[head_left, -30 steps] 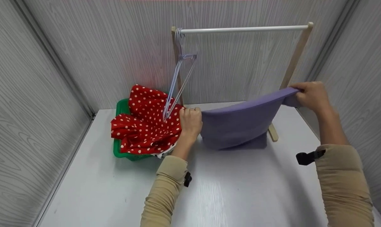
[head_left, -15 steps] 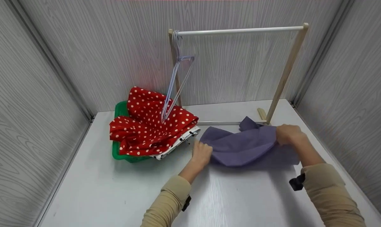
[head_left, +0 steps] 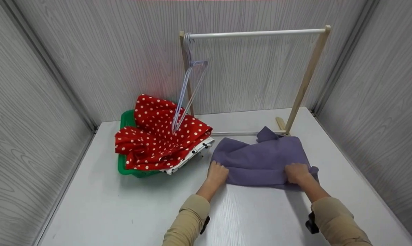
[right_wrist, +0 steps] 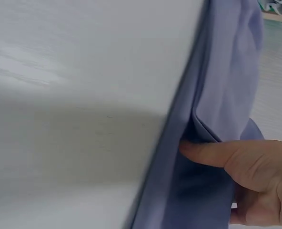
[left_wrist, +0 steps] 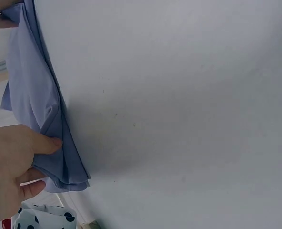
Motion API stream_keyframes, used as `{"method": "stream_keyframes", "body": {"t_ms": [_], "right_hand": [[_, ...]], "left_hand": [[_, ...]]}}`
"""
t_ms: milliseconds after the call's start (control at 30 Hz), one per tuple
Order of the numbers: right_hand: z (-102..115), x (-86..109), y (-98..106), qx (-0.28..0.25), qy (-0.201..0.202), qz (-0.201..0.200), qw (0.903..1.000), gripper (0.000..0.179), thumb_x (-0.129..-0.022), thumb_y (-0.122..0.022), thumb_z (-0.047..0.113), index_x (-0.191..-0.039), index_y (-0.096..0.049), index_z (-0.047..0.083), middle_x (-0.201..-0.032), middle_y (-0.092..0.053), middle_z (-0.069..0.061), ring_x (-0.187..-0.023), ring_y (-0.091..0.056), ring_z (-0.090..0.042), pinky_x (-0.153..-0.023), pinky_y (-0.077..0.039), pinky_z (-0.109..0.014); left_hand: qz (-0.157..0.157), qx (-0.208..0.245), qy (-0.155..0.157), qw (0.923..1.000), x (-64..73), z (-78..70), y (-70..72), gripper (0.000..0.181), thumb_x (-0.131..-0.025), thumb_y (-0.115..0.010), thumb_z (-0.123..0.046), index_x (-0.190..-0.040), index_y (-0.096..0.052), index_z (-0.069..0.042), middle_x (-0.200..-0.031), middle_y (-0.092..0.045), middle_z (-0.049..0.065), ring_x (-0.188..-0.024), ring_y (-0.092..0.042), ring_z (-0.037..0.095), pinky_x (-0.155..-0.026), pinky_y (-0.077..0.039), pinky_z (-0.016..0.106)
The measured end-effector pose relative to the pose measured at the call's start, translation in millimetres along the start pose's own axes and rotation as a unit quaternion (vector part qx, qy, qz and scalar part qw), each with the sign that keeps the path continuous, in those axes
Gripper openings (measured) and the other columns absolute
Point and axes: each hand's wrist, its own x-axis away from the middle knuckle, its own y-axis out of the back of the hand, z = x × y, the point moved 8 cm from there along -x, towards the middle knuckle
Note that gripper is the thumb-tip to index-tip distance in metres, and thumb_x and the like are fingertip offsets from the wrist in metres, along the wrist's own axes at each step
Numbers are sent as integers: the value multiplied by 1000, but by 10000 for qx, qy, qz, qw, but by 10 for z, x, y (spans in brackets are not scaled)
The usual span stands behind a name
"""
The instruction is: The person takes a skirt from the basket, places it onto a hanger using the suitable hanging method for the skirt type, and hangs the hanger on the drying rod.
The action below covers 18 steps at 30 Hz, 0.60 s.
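A purple cloth lies folded and a little rumpled on the white table, its layers gathered toward the person. My left hand grips its near left corner; in the left wrist view the thumb lies on top and the fingers are below the edge. Toward the right end, my right hand holds the near fold. The right wrist view has that hand's thumb pressed on the purple fabric, with the other fingers partly hidden behind it. A loose corner of cloth sticks up at the back.
On the left stands a green basket heaped with red polka-dot fabric and white fabric with black dots. Behind the cloth is a wooden-legged rack with a white rail. Pale purple hangers hang at its left end, overlapping the basket.
Both hands have brought the raised purple cloth down onto the table and toward the person. The right hand has moved left and down along the near fold.
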Motion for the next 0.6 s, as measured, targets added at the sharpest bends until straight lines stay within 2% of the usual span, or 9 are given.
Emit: {"method": "stream_keyframes", "body": {"t_ms": [167, 400, 600], "right_hand": [[93, 5, 7, 18, 215, -629, 9978, 4, -77, -59, -2, -75, -58, 1, -78, -61, -21, -76, -58, -42, -60, -47, -53], [148, -125, -20, 3, 242, -892, 9957, 9, -78, -57, -2, -83, -61, 4, -82, -63, -20, -80, -56, -41, -62, -47, -53], [248, -303, -6, 15, 175, -1038, 9944, 23, -78, -58, -1, -98, -66, 7, -89, -65, -19, -86, -55, -40, -67, -45, -54]], "left_hand": [[75, 124, 16, 9999, 36, 81, -21, 14, -84, -58, -19, -83, -72, -18, -80, -67, -1, -76, -61, 15, -74, -42, 31], [70, 42, -75, 9999, 144, 158, -35, 11, -82, -61, -18, -77, -71, -17, -73, -65, -2, -69, -60, 13, -70, -42, 30], [74, -38, 51, 10000, 214, 243, -75, 12, -81, -61, -19, -77, -71, -18, -73, -66, -2, -68, -60, 14, -69, -42, 31]]}}
